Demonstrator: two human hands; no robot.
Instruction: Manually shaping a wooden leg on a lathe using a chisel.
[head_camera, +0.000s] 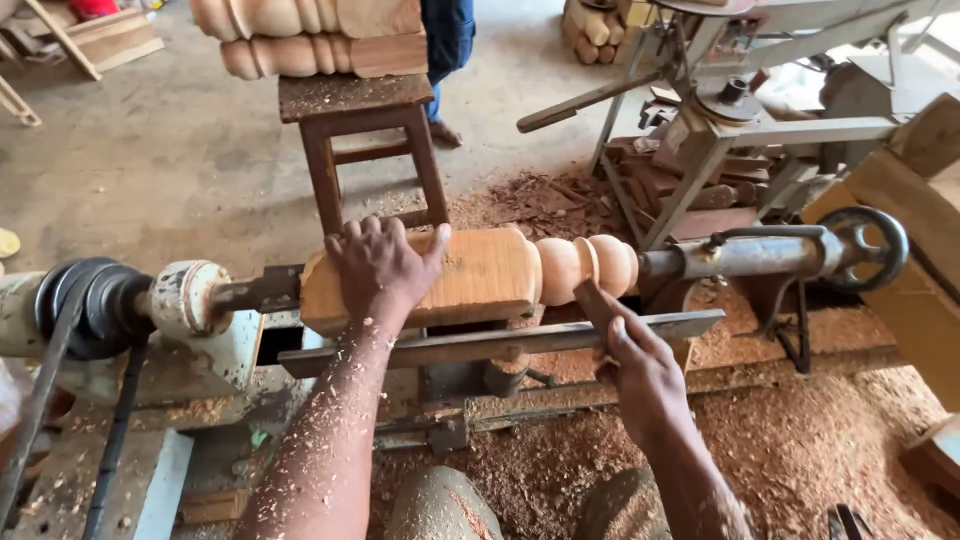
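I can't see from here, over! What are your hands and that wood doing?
Left hand flat on the wood piece in the lathe. Right hand holds a chisel against the tool rest. Nothing blocking.

A grey lathe bed (200, 350) carries the wooden spindle (480, 275); sawdust (800, 450) covers the floor.
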